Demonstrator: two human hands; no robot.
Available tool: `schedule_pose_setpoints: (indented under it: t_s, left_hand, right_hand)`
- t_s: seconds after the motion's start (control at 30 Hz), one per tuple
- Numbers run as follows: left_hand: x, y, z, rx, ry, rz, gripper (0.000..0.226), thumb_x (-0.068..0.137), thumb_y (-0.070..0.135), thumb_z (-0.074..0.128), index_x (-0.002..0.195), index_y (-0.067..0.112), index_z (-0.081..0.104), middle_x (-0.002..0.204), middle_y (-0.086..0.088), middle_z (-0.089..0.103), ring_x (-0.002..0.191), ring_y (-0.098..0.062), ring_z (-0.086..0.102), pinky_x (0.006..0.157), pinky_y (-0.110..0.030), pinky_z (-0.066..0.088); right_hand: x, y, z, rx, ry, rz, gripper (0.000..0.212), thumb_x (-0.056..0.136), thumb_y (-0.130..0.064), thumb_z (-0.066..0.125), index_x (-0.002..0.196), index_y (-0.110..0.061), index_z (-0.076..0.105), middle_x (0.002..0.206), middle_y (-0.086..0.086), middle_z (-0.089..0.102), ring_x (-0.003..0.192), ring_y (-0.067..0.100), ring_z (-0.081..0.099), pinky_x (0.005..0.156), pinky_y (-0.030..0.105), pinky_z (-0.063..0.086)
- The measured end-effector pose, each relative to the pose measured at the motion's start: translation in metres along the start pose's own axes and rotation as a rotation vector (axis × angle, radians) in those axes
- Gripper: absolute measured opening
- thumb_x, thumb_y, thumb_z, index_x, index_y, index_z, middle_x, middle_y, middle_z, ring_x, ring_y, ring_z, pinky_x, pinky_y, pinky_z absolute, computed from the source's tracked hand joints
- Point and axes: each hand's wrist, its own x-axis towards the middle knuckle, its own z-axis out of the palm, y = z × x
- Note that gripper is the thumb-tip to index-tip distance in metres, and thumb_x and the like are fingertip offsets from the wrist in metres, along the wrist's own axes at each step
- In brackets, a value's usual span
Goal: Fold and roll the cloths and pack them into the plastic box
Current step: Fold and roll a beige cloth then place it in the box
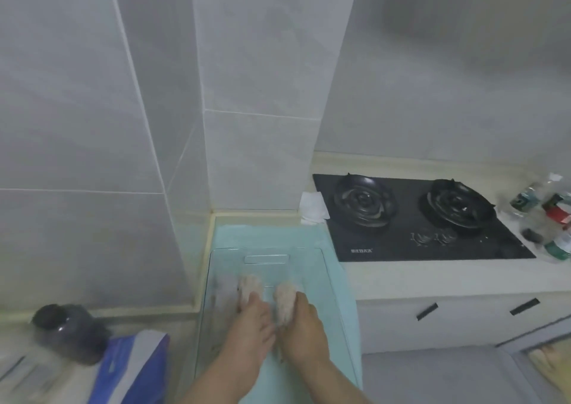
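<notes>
Pale fuzzy left roll [251, 289] and right roll [285, 303], side by side inside clear plastic box [266, 259].

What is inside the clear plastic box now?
Two rolled pale cloths are inside the plastic box, the left roll gripped by the left hand, the right roll by the right hand. The hands cover the rolls' near ends and the box floor under them.

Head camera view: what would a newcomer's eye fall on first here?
Two hands work at bottom centre: the left hand grips a pale cloth roll and the right hand a second cloth roll, both inside the clear plastic box standing on a teal towel. To the right, a black two-burner hob is set in the counter.
</notes>
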Motion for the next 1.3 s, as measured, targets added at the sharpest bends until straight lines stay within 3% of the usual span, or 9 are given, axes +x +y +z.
schedule_pose_setpoints:
  t_s: [0.13, 0.27, 0.4, 0.47, 0.53, 0.67, 0.87, 1.03, 1.3]
  left_hand:
    - [0.028, 0.003, 0.003, -0.252, 0.118, -0.057, 0.073, 0.097, 0.056, 0.024, 0.144, 0.0, 0.032, 0.151, -0.017, 0.033, 0.137, -0.032, 0.035, 0.114, -0.04, 0.026]
    - [0.042, -0.002, -0.009, -0.185, 0.21, 0.027, 0.056, 0.101, 0.043, 0.031, 0.138, 0.002, 0.043, 0.135, -0.015, 0.046, 0.132, -0.029, 0.042, 0.114, -0.039, 0.03]
    - [0.04, -0.008, -0.005, 0.313, 0.244, 0.165, 0.021, 0.094, 0.0, 0.043, 0.1, 0.011, 0.059, 0.092, -0.005, 0.059, 0.082, -0.014, 0.056, 0.069, -0.007, 0.044]
    - [0.043, -0.017, -0.004, 0.685, 0.185, 0.253, 0.04, 0.092, -0.007, 0.04, 0.12, 0.015, 0.059, 0.119, -0.002, 0.06, 0.107, -0.011, 0.055, 0.081, -0.002, 0.038]
    - [0.049, -0.029, -0.009, 1.033, 0.063, 0.287, 0.054, 0.093, 0.001, 0.038, 0.141, 0.023, 0.042, 0.151, 0.003, 0.033, 0.141, -0.012, 0.027, 0.112, -0.016, 0.021]
    - [0.055, -0.037, -0.014, 1.553, 0.029, 0.262, 0.062, 0.095, 0.036, 0.036, 0.151, 0.034, 0.011, 0.16, 0.005, -0.011, 0.147, -0.021, 0.001, 0.119, -0.04, 0.01]
    - [0.057, -0.039, -0.011, 1.712, 0.036, 0.247, 0.067, 0.092, 0.036, 0.041, 0.151, 0.026, 0.012, 0.16, 0.0, -0.015, 0.145, -0.025, 0.004, 0.119, -0.041, 0.013]
    - [0.057, -0.039, -0.011, 1.768, 0.019, 0.226, 0.076, 0.088, 0.026, 0.042, 0.153, 0.023, 0.002, 0.159, 0.0, -0.015, 0.144, -0.022, 0.006, 0.119, -0.042, 0.012]
    - [0.053, -0.039, -0.01, 1.803, 0.023, 0.271, 0.071, 0.09, 0.025, 0.043, 0.152, 0.023, 0.009, 0.159, -0.003, -0.016, 0.144, -0.024, 0.004, 0.119, -0.039, 0.009]
  right_hand:
    - [0.019, 0.006, 0.02, 0.081, -0.022, 0.035, 0.053, 0.072, -0.028, 0.059, 0.122, -0.028, 0.043, 0.108, -0.002, 0.053, 0.101, 0.022, 0.058, 0.078, 0.031, 0.046]
    - [0.037, 0.003, 0.035, 0.238, -0.109, -0.086, 0.049, 0.071, -0.034, 0.061, 0.119, -0.035, 0.049, 0.104, -0.015, 0.062, 0.095, 0.004, 0.062, 0.082, 0.028, 0.053]
    - [0.042, -0.004, 0.029, 0.657, -0.255, 0.06, 0.05, 0.09, -0.011, 0.047, 0.135, -0.033, 0.049, 0.132, -0.021, 0.053, 0.117, -0.002, 0.051, 0.103, 0.021, 0.038]
    - [0.046, -0.002, 0.027, 0.898, -0.297, 0.169, 0.039, 0.095, -0.009, 0.042, 0.131, -0.018, 0.057, 0.137, -0.003, 0.055, 0.12, 0.008, 0.055, 0.104, 0.024, 0.041]
    - [0.043, -0.005, 0.022, 1.119, -0.35, 0.303, 0.032, 0.099, -0.019, 0.043, 0.117, -0.008, 0.067, 0.117, 0.008, 0.069, 0.103, 0.015, 0.066, 0.087, 0.024, 0.051]
    - [0.047, 0.0, 0.015, 1.313, -0.45, 0.467, 0.047, 0.102, -0.046, 0.023, 0.124, -0.02, 0.055, 0.122, 0.002, 0.059, 0.108, 0.017, 0.055, 0.099, 0.033, 0.034]
    - [0.053, -0.003, 0.024, 1.359, -0.317, 0.438, 0.049, 0.103, -0.043, 0.026, 0.139, -0.016, 0.047, 0.135, -0.003, 0.053, 0.12, 0.015, 0.051, 0.104, 0.03, 0.036]
    - [0.05, -0.021, 0.023, 1.244, -0.367, 0.435, 0.043, 0.099, -0.04, 0.045, 0.109, -0.008, 0.07, 0.098, 0.009, 0.075, 0.094, 0.023, 0.07, 0.075, 0.029, 0.053]
    - [0.053, -0.022, 0.0, 1.11, -0.395, 0.399, 0.042, 0.1, -0.036, 0.042, 0.107, -0.006, 0.071, 0.091, 0.007, 0.076, 0.084, 0.016, 0.072, 0.063, 0.022, 0.054]
